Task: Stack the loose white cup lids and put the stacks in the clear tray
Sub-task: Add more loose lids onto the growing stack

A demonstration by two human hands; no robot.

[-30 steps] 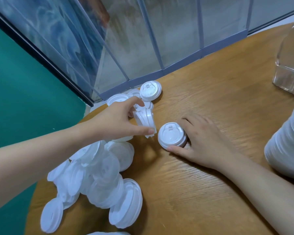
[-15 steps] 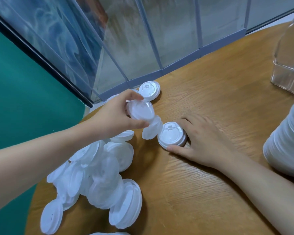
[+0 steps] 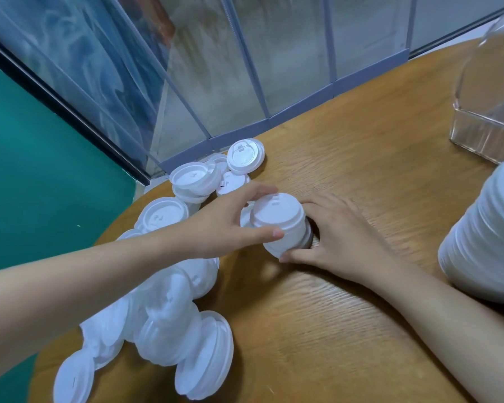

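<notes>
A short stack of white cup lids (image 3: pixel 277 219) stands on the wooden table (image 3: pixel 346 301) at the centre. My left hand (image 3: pixel 230 225) pinches the top lid of the stack between thumb and fingers. My right hand (image 3: pixel 335 237) holds the bottom of the same stack, thumb in front and fingers behind. A heap of loose white lids (image 3: pixel 163 309) lies under my left forearm at the left. More loose lids (image 3: pixel 245 157) lie at the table's far edge. The clear tray (image 3: pixel 489 117) stands at the far right, partly out of frame.
A tall stack of white lids (image 3: pixel 483 234) lies on its side at the right edge, beside my right forearm. Glass panels with grey frames (image 3: pixel 245 82) rise just behind the table. The table's rounded edge drops off at the left to a green floor (image 3: pixel 41 170).
My left hand carried lids from the pile to the right and set them onto the lid under my right hand. My right hand stayed at the stack's base.
</notes>
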